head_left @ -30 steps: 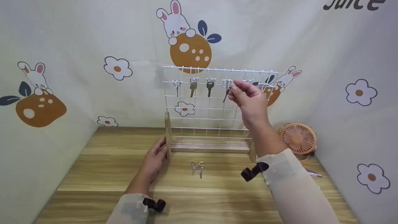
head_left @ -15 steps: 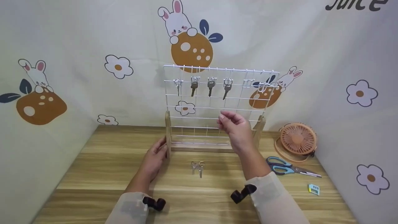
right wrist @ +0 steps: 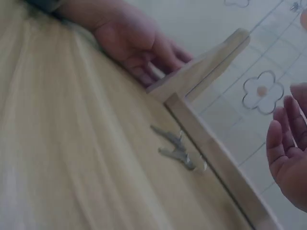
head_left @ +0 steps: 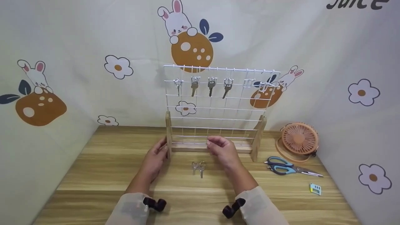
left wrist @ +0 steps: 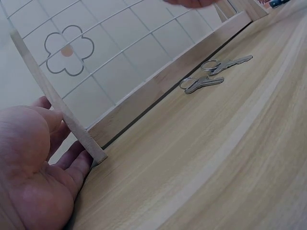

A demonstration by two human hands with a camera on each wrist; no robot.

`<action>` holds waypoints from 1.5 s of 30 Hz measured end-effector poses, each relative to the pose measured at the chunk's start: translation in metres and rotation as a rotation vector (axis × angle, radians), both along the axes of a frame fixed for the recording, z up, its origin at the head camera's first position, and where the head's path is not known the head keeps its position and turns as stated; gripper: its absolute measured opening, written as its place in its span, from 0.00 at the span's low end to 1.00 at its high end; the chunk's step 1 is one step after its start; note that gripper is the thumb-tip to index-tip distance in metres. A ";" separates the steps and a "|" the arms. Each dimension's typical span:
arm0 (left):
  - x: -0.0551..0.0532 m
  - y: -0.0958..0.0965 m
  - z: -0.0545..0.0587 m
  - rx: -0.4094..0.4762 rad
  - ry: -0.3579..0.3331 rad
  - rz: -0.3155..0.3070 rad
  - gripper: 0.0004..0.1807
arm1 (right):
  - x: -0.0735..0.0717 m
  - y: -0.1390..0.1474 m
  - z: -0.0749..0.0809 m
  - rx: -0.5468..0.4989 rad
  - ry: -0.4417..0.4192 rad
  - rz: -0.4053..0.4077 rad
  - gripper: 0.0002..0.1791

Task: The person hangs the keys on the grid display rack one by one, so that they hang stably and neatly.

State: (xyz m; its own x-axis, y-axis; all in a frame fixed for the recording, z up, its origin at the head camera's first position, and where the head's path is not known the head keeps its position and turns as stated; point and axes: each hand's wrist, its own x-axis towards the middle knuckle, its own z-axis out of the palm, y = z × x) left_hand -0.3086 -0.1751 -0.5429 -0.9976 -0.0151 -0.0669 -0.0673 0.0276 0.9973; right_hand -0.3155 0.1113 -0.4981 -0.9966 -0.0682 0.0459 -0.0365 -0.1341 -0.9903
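A white wire grid rack with wooden side posts stands on the table. My left hand holds its left post, fingers behind and in front of the wood. From hooks along the grid's upper part hang several keys, among them one brownish key on the right. Holding nothing, my right hand is in front of the rack's lower bars, fingers loosely bent in the right wrist view. Two silver keys with rings lie on the table before the base bar, below and left of that hand.
Bare hooks are at the grid's upper right. Right of the rack stand an orange fan, blue-handled scissors and a small light-blue gadget. A patterned cloth encloses the table at back and sides.
My right hand has let go of the fourth key, which now hangs on its hook, and has come down toward the table keys. The left hand has stayed at the post.
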 end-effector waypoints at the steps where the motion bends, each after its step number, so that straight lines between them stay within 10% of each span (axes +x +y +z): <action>1: 0.000 0.000 0.000 -0.001 -0.005 0.001 0.29 | -0.001 0.000 -0.005 0.023 -0.011 0.009 0.17; 11: -0.003 -0.001 -0.001 0.013 0.009 -0.014 0.29 | -0.006 0.004 -0.040 0.175 -0.075 0.184 0.19; 23: -0.001 -0.001 -0.003 -0.022 0.020 -0.001 0.28 | -0.001 0.005 -0.044 0.607 0.111 0.283 0.16; 45: -0.001 0.001 -0.001 0.053 -0.007 -0.007 0.28 | -0.004 0.012 -0.048 0.602 0.153 0.240 0.06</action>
State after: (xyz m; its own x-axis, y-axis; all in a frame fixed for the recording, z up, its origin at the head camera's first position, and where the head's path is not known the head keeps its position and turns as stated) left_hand -0.3099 -0.1740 -0.5442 -0.9972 -0.0047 -0.0743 -0.0742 -0.0250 0.9969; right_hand -0.3200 0.1232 -0.5461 -0.9359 -0.3452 0.0705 -0.2208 0.4188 -0.8808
